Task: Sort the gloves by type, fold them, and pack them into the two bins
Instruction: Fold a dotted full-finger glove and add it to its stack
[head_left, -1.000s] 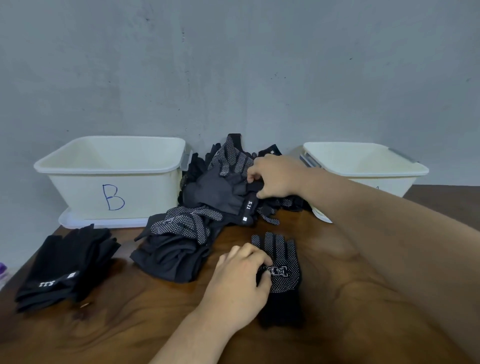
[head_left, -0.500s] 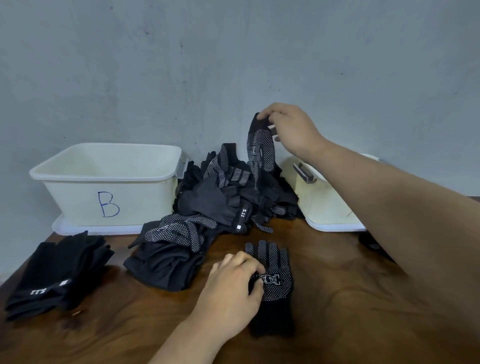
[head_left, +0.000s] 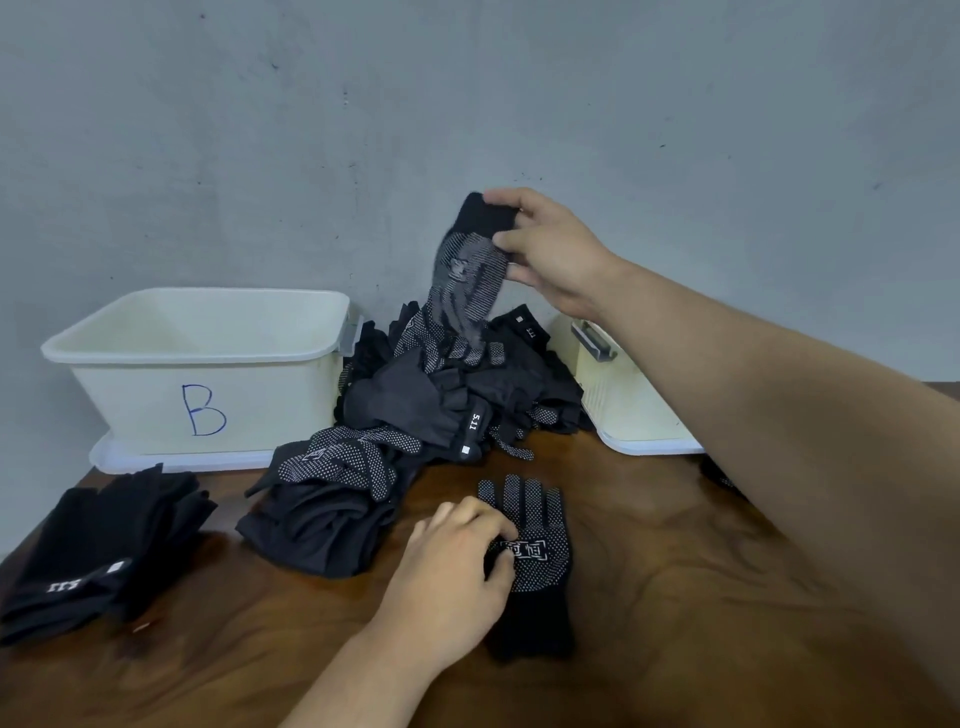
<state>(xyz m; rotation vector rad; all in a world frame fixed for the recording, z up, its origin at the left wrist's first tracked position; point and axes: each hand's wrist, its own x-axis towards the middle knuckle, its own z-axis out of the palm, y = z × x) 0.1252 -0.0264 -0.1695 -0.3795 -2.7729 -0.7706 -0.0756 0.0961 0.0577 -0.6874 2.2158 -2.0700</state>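
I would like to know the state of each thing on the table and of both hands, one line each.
bin B: open, no gloves visible inside.
right bin: mostly hidden, contents unseen.
glove pile: unsorted, mixed types.
lifted dotted glove: pinched by the right hand, hanging over the glove pile.
flat dotted glove: lying flat, gripped by the left hand.
plain glove stack: stacked at the left.

Facing you at twelve o'clock, a grey-blue plaster wall (head_left: 519, 104) — scuffed, softly and evenly lit, from four to eight o'clock your dark glossy wooden table (head_left: 691, 582), swirling grain.
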